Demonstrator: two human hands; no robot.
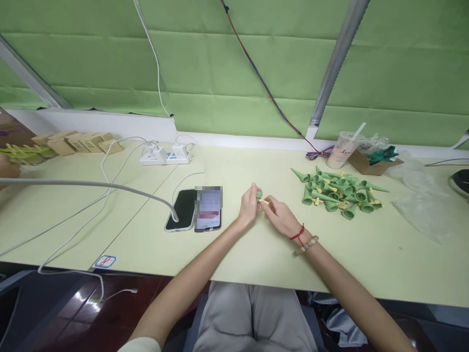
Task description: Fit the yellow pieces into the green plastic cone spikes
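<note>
In front of me, above the table, my left hand (249, 205) is closed around a small green cone (259, 195), most of it hidden by the fingers. My right hand (280, 215) pinches a small yellow piece (264, 201) against the cone's near end. Whether the yellow piece sits inside the cone or only touches it, I cannot tell. To the right lies a pile of green cones (349, 211), several with yellow pieces sticking out of them.
Two phones (182, 210) lie left of my hands, one with a lit screen (208, 215). A power strip (165, 157) with white cables stands behind them. At the back right are a drink cup (341, 150), a cardboard box (362, 162) and clear plastic bags (421, 210). Small cardboard boxes (78, 143) line the back left.
</note>
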